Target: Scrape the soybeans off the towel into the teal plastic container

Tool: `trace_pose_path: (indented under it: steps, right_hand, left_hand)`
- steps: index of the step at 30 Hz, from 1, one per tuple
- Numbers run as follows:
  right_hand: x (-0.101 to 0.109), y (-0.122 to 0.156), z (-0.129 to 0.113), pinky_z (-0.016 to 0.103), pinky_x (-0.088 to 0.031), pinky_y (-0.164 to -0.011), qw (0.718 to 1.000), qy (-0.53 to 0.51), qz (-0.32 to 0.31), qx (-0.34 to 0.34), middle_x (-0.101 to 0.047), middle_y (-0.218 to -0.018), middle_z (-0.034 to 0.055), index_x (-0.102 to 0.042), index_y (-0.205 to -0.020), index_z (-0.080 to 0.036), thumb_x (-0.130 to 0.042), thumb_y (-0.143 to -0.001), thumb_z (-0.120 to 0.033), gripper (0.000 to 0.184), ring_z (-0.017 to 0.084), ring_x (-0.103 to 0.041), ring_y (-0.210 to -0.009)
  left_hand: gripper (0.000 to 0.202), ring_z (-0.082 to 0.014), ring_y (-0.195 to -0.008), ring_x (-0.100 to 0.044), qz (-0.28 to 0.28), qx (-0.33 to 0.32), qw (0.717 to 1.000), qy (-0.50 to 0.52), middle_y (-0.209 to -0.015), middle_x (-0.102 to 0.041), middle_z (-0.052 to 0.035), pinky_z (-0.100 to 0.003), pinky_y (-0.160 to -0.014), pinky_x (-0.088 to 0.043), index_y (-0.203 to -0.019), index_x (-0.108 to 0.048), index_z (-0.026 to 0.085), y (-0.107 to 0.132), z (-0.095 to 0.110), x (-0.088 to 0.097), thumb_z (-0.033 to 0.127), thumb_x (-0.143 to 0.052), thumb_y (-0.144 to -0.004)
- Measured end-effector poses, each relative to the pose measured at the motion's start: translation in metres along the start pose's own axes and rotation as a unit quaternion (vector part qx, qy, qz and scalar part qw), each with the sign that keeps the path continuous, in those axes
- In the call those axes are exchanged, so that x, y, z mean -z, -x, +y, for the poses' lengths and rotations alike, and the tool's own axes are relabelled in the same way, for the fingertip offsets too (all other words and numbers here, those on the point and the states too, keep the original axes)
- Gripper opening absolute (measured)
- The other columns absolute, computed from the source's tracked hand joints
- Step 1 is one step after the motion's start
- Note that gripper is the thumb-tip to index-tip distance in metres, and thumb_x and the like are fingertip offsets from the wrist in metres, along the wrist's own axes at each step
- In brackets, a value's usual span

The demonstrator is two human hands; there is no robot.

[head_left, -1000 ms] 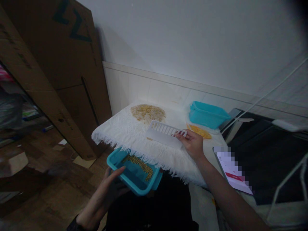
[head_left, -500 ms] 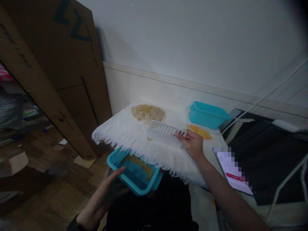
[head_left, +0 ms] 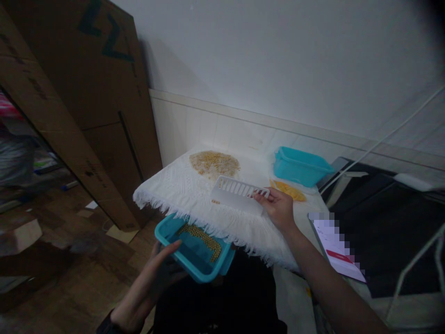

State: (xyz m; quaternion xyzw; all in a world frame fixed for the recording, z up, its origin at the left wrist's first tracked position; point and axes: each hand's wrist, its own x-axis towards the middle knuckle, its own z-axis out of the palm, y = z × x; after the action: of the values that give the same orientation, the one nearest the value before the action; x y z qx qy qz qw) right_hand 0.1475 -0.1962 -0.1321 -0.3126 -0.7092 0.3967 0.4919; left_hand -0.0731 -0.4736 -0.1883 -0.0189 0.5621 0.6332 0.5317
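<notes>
One turquoise tub [head_left: 201, 277], partly strewn with yellow beans [head_left: 200, 233], is clamped at its wall by the left hand [head_left: 160, 262] in the head view, its far rim hidden by one fringed white cloth [head_left: 177, 188]. One slotted white plastic piece [head_left: 232, 197] is pinched by the right hand [head_left: 280, 208] over the cloth, near one uncountable heap [head_left: 215, 161]; a second tub [head_left: 299, 168] is set farther back. Most left fingers are covered by the first tub.
</notes>
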Motion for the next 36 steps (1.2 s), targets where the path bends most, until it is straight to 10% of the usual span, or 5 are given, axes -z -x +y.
trace_pose_path:
  steps: [30, 36]
  right_hand:
    - [-0.054, -0.058, 0.004, 0.036, -0.066, -0.066, 0.991, -0.077, -0.062, -0.089, -0.087, -0.081, 0.0086, -0.081, -0.082, -0.021, -0.103, -0.050, -0.074, 0.067, 0.027, -0.081, -0.071]
    - [-0.039, -0.032, -0.007, 0.033, -0.062, -0.060, 0.997, -0.033, -0.051, -0.046, -0.086, -0.079, 0.0079, -0.083, -0.085, -0.021, -0.096, -0.067, -0.072, 0.056, 0.028, -0.081, -0.070]
  left_hand:
    - [0.092, -0.0409, -0.113, -0.087, 0.002, -0.004, 1.000, 0.008, -0.135, -0.083, -0.0187, -0.058, -0.100, -0.070, -0.167, -0.043, 0.034, 0.005, 0.000, -0.003, 0.035, -0.093, -0.090]
    - [0.075, -0.0398, -0.112, -0.087, -0.015, -0.021, 1.000, 0.009, -0.134, -0.084, -0.0168, -0.055, -0.097, -0.071, -0.159, -0.050, 0.032, 0.010, -0.003, -0.005, 0.038, -0.089, -0.095]
